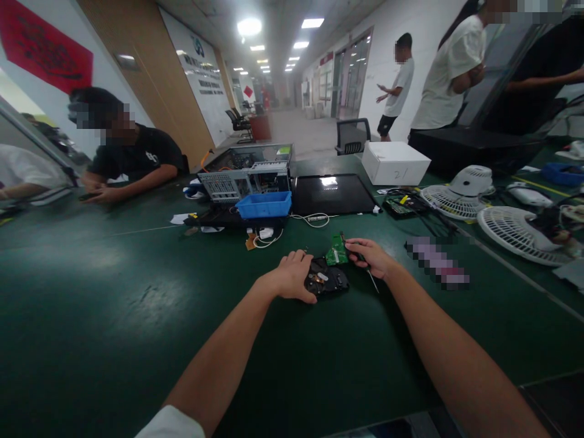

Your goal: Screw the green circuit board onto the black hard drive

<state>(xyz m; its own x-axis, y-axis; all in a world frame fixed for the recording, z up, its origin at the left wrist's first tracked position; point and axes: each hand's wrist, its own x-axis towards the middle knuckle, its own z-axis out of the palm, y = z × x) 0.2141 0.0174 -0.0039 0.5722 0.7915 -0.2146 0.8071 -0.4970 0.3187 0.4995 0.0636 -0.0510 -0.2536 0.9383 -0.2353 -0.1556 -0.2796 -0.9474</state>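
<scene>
My left hand (294, 277) grips the left side of a black hard drive (333, 281) that lies on the table, its thumb along the near edge and its fingers over the far side. Just beyond the drive, my right hand (368, 257) pinches a small green circuit board (336, 252) between thumb and fingertips. The same hand also holds a screwdriver (373, 281), whose thin metal shaft points down towards the table. Part of its handle is hidden by the fingers.
Beyond my hands stand an opened computer case (246, 176), a blue bin (264, 205), a flat black screen (335, 194) and a white box (396, 164). Fan parts (456, 198) and cables lie right. A person (137, 152) sits at the left; others stand behind.
</scene>
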